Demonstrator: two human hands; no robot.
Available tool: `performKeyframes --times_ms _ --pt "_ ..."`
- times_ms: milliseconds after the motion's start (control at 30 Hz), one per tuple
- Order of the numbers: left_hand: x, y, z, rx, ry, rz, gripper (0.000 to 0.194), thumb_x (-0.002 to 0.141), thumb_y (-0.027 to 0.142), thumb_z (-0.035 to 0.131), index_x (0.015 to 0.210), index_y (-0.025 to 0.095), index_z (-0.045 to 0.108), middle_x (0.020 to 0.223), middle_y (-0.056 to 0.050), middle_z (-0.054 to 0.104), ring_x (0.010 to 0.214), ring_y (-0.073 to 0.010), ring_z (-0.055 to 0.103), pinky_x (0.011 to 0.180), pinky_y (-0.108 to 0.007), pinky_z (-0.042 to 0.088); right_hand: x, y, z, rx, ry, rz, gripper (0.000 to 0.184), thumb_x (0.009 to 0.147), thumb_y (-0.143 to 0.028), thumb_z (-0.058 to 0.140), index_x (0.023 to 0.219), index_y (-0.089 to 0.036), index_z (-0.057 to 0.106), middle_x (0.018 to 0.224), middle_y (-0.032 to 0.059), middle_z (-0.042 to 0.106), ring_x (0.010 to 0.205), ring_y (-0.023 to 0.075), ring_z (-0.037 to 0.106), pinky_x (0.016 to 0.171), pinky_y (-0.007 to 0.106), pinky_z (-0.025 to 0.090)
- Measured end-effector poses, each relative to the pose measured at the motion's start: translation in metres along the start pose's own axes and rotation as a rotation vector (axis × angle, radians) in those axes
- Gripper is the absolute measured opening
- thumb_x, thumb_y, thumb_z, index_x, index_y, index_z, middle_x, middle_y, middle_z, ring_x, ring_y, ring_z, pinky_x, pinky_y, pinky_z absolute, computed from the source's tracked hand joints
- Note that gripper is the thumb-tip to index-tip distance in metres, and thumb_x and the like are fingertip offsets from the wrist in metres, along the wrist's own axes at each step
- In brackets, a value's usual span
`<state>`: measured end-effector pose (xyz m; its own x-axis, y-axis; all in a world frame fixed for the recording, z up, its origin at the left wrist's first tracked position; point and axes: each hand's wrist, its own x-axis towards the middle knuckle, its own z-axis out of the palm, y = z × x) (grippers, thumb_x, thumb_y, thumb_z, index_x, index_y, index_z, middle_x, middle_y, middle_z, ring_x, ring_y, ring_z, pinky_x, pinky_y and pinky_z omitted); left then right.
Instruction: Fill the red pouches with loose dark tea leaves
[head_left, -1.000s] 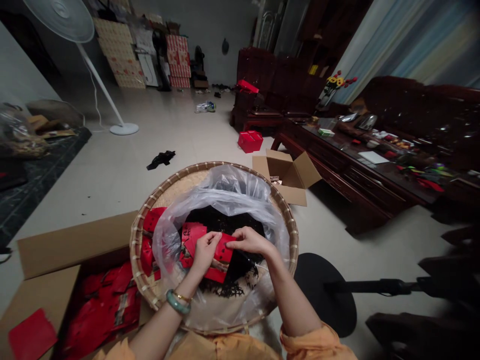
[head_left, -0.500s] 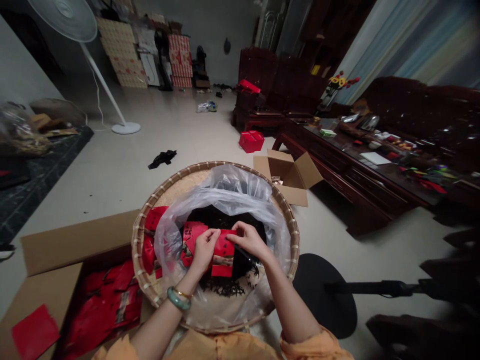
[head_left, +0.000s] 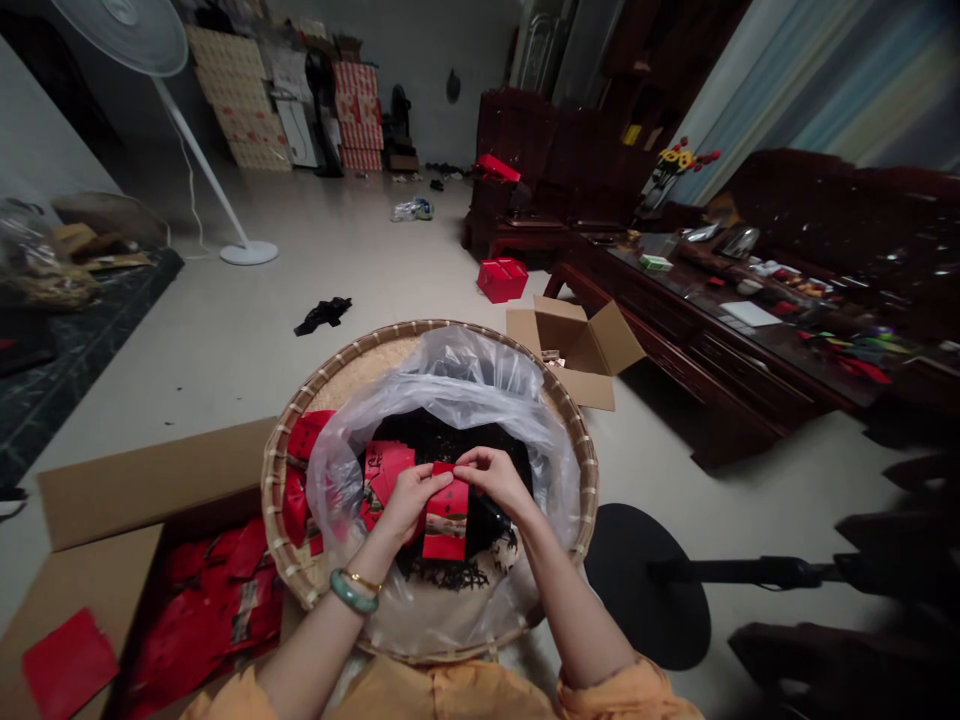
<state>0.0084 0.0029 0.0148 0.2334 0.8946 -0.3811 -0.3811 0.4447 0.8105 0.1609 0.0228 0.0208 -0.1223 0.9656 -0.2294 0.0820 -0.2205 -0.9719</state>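
Seated person, working over a round bamboo tray (head_left: 330, 385) on the floor. Left hand (head_left: 409, 505), jade bangle (head_left: 352, 591) on the wrist, and right hand (head_left: 495, 480): both grips closed, clamped on the top edge of a red packet (head_left: 446, 525). Packet upright, held just above dark loose leaves (head_left: 442, 440), at the middle of the tray, inside the mouth of a clear plastic bag (head_left: 442, 370) lying in the tray. More red packets (head_left: 386, 480) lie in the bag, just beside the left hand, and along its left side.

Lower left: open cardboard box (head_left: 150, 480) touching the tray rim, filled with red packets (head_left: 202, 620); one red card (head_left: 67, 665) lies on its near flap. Beyond the tray, upper right: small open carton (head_left: 577, 345), red box (head_left: 502, 280) on the floor, cluttered tabletop (head_left: 712, 290) further right.
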Motion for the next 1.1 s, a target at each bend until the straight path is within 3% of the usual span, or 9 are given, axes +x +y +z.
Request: performKeyframes --times_ms 100,267,433,500,567,733,867,1000,1100 --pt "0.001 -0.002 -0.002 -0.022 0.008 -0.014 0.034 0.055 0.029 0.079 0.079 0.009 0.067 0.068 -0.005 0.07 0.056 -0.0137 0.063 0.055 -0.024 0.05 0.001 0.0 0.0 -0.042 -0.046 0.004 0.027 0.058 -0.039 0.073 0.064 -0.013 0.066 0.049 -0.0044 0.055 0.041 0.0058 0.039 0.04 0.019 0.03" --pt "0.001 -0.001 -0.001 -0.024 0.037 -0.015 0.033 0.056 0.031 0.078 0.077 0.01 0.065 0.068 -0.004 0.069 0.055 -0.0122 0.063 0.054 -0.022 0.049 0.003 0.003 0.001 -0.032 -0.013 -0.012 0.025 0.057 -0.037 0.073 0.059 -0.014 0.066 0.045 -0.004 0.054 0.041 0.0067 0.041 0.041 0.019 0.031" --pt "-0.005 -0.002 0.001 0.033 -0.129 -0.155 0.048 0.054 0.029 0.08 0.094 0.013 0.06 0.081 -0.007 0.069 0.063 -0.0183 0.067 0.06 -0.029 0.052 0.004 0.006 0.005 -0.012 0.088 -0.059 0.024 0.06 -0.037 0.072 0.064 -0.015 0.067 0.053 -0.0006 0.06 0.045 0.01 0.049 0.043 0.021 0.037" --pt "-0.006 -0.005 0.0 0.086 -0.148 -0.138 0.051 0.052 0.025 0.081 0.096 0.012 0.06 0.086 -0.009 0.069 0.066 -0.0192 0.068 0.066 -0.031 0.053 0.003 0.004 0.003 -0.015 0.116 -0.116 0.024 0.065 -0.039 0.069 0.071 -0.015 0.068 0.06 0.0006 0.063 0.049 0.011 0.051 0.045 0.021 0.039" --pt "-0.004 -0.007 -0.002 0.2 -0.093 -0.063 0.049 0.053 0.025 0.081 0.095 0.011 0.06 0.085 -0.009 0.069 0.067 -0.0191 0.067 0.068 -0.033 0.053 0.003 -0.001 -0.001 -0.05 0.1 -0.194 0.026 0.073 -0.041 0.061 0.078 -0.017 0.069 0.069 0.0019 0.065 0.056 0.0118 0.054 0.049 0.021 0.042" --pt "0.006 -0.005 -0.014 0.65 -0.005 0.266 0.039 0.059 0.023 0.074 0.095 0.012 0.064 0.088 -0.007 0.071 0.079 -0.0215 0.065 0.075 -0.034 0.051 -0.002 -0.028 -0.022 -0.355 -0.133 -0.386 0.022 0.083 -0.031 0.053 0.084 -0.019 0.072 0.086 0.0049 0.067 0.081 0.0158 0.061 0.074 0.026 0.046" --pt "0.011 -0.004 -0.024 0.87 -0.01 0.49 0.037 0.065 0.023 0.069 0.101 0.017 0.066 0.094 -0.007 0.072 0.082 -0.0214 0.065 0.079 -0.033 0.049 -0.015 -0.057 -0.026 -0.745 -0.33 -0.396 0.022 0.081 -0.021 0.057 0.098 -0.024 0.07 0.089 0.0036 0.069 0.081 0.0159 0.062 0.073 0.024 0.044" --pt "0.011 -0.006 -0.028 0.831 -0.027 0.499 0.041 0.062 0.017 0.068 0.103 0.022 0.067 0.09 -0.004 0.072 0.076 -0.0202 0.065 0.072 -0.029 0.049 -0.03 -0.073 -0.011 -1.165 -0.259 -0.381 0.024 0.075 -0.026 0.066 0.099 -0.029 0.069 0.083 0.0029 0.068 0.075 0.0172 0.062 0.063 0.024 0.04" --pt "0.008 -0.006 -0.026 0.764 -0.019 0.463 0.042 0.059 0.018 0.072 0.101 0.023 0.069 0.086 -0.004 0.072 0.073 -0.0208 0.064 0.07 -0.029 0.049 -0.033 -0.07 0.002 -1.299 -0.193 -0.401 0.017 0.074 -0.031 0.069 0.09 -0.028 0.071 0.078 0.0034 0.066 0.071 0.0178 0.06 0.058 0.025 0.039"
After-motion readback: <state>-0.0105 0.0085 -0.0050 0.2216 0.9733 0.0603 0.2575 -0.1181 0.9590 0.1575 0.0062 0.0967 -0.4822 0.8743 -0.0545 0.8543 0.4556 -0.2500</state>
